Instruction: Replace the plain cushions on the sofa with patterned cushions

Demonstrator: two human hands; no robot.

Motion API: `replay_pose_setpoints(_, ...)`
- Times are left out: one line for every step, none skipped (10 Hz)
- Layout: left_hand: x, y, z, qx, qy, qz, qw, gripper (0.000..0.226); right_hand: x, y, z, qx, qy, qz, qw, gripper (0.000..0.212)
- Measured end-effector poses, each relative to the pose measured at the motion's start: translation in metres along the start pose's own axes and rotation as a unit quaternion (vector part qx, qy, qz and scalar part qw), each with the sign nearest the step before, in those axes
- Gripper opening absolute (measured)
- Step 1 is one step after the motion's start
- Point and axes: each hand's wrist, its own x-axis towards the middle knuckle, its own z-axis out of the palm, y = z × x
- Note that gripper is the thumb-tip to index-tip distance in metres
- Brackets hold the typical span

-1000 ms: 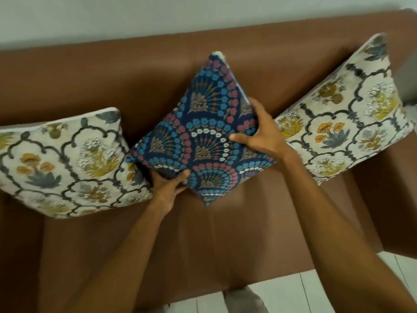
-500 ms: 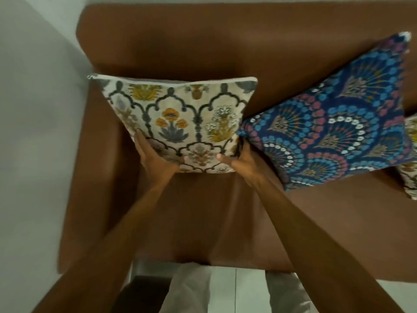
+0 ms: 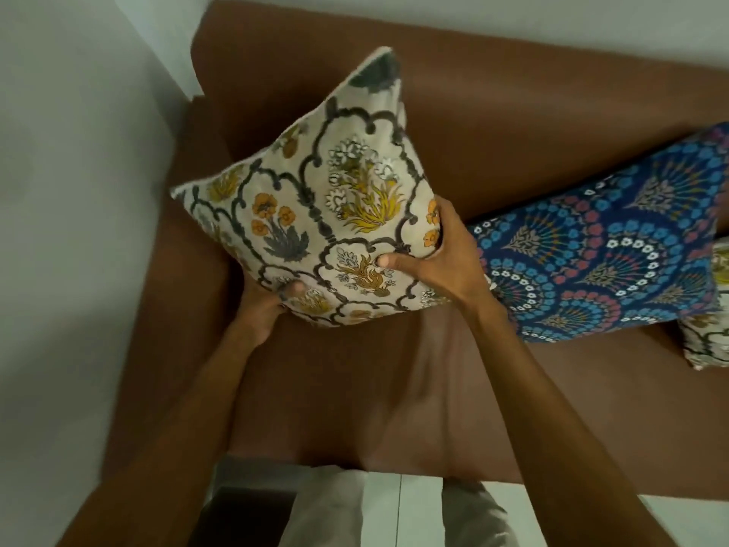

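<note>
A cream cushion with yellow and orange flowers (image 3: pixel 315 207) stands tilted on one corner against the back of the brown sofa (image 3: pixel 513 124), near its left end. My left hand (image 3: pixel 272 305) grips the cushion's lower left edge. My right hand (image 3: pixel 438 258) grips its right corner, thumb on the front. To the right, a dark blue cushion with a fan pattern (image 3: pixel 615 250) leans against the sofa back. A corner of a second cream floral cushion (image 3: pixel 710 333) shows at the right edge.
The sofa's left armrest (image 3: pixel 165 294) runs beside a white wall (image 3: pixel 71 215). White floor tiles (image 3: pixel 398 507) and my light trousers (image 3: pixel 327 507) lie below the seat's front edge. A dark object (image 3: pixel 244 515) sits on the floor at the lower left.
Both hands left the blue cushion and took the left cream cushion. They have since turned it from level to standing on a corner, and my right hand moved up its right side.
</note>
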Motion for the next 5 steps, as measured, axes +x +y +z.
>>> replay_pose_setpoints(0.001, -0.021, 0.018, -0.059, 0.014, -0.026, 0.998, 0.108, 0.025, -0.02, -0.009, -0.102, -0.046, -0.002, 0.994, 0.117)
replay_pose_setpoints(0.015, -0.035, 0.024, -0.086, 0.046, -0.043, 0.994, 0.11, 0.041, -0.021, -0.007, -0.136, -0.065, 0.026, 0.988, 0.122)
replay_pose_setpoints(0.021, -0.029, 0.027, -0.068, 0.054, -0.043, 0.995, 0.099, 0.04, -0.02, -0.01, -0.134, -0.049, 0.037, 0.989, 0.126)
replay_pose_setpoints(0.015, -0.027, 0.025, -0.037, 0.14, -0.014, 0.989, 0.127, 0.033, -0.018, -0.005, -0.14, -0.042, 0.032, 0.989, 0.132)
replay_pose_setpoints(-0.012, -0.015, 0.046, 0.08, 0.291, 0.117, 0.946, 0.131, 0.019, -0.017, -0.002, -0.207, -0.005, 0.011, 0.978, 0.127)
